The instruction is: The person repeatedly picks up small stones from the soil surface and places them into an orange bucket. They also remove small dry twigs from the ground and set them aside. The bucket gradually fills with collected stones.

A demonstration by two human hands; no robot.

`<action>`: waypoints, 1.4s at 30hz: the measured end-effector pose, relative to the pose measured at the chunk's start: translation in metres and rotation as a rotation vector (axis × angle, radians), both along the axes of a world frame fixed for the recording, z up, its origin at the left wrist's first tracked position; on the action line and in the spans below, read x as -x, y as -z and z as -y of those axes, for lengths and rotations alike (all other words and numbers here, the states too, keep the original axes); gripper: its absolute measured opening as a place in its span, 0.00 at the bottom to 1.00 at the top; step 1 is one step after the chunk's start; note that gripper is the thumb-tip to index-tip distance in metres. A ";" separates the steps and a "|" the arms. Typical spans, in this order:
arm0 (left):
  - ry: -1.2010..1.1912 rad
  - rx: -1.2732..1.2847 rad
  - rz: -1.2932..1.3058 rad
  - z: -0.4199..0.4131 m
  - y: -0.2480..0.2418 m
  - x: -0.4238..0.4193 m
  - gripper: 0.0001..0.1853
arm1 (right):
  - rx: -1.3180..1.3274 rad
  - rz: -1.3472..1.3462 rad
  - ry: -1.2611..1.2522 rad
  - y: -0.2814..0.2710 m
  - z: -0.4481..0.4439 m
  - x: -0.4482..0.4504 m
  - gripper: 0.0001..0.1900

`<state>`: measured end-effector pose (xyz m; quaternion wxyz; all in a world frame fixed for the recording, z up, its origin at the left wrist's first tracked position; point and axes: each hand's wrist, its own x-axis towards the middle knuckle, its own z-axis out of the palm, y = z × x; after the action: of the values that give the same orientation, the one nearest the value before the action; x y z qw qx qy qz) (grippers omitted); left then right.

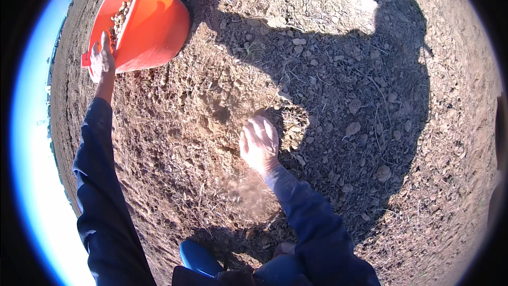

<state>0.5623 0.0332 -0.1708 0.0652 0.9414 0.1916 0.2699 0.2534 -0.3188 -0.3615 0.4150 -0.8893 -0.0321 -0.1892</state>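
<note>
My left hand (102, 61) is at the near rim of an orange plastic bucket (158, 28), gripping it beside a rim lug. The bucket is tipped in view, and a heap of small tan pieces that look like unshelled peanuts (121, 16) lies inside. Lower and to the right, my right hand (260, 143) is down on the dry, loose soil (222, 143). Its back faces me and its fingers curl toward the ground, so anything under them is hidden. A dusty haze hangs over the soil just below that wrist.
My shadow (337, 87) covers much of the ground to the right. Clods (352, 128) and dry plant stems are scattered over the field. At the bottom edge are a blue shoe or boot (198, 256) and my clothing. A dark object (501, 131) is cut off at the right rim.
</note>
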 end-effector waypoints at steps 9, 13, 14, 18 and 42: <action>0.055 -0.157 -0.081 -0.010 0.000 0.001 0.45 | -0.331 -0.007 0.147 -0.035 0.129 -0.150 0.05; -0.026 -0.190 -0.095 0.000 0.001 0.012 0.43 | 0.057 -0.135 -0.090 0.003 0.167 -0.202 0.07; -0.008 -0.188 -0.070 0.003 -0.001 0.013 0.42 | -0.060 -0.192 -0.149 0.009 0.173 -0.208 0.07; 0.053 -0.061 -0.046 0.009 0.000 0.012 0.42 | -0.917 -0.411 -0.115 0.019 0.197 -0.216 0.11; 0.051 0.085 -0.081 0.048 -0.012 -0.010 0.37 | 0.258 -0.506 -0.145 -0.043 0.077 -0.075 0.08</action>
<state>0.5720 -0.0148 -0.1590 0.1040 0.9524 0.1814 0.2216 0.3281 -0.3961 -0.3186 0.3060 -0.9490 -0.0151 0.0745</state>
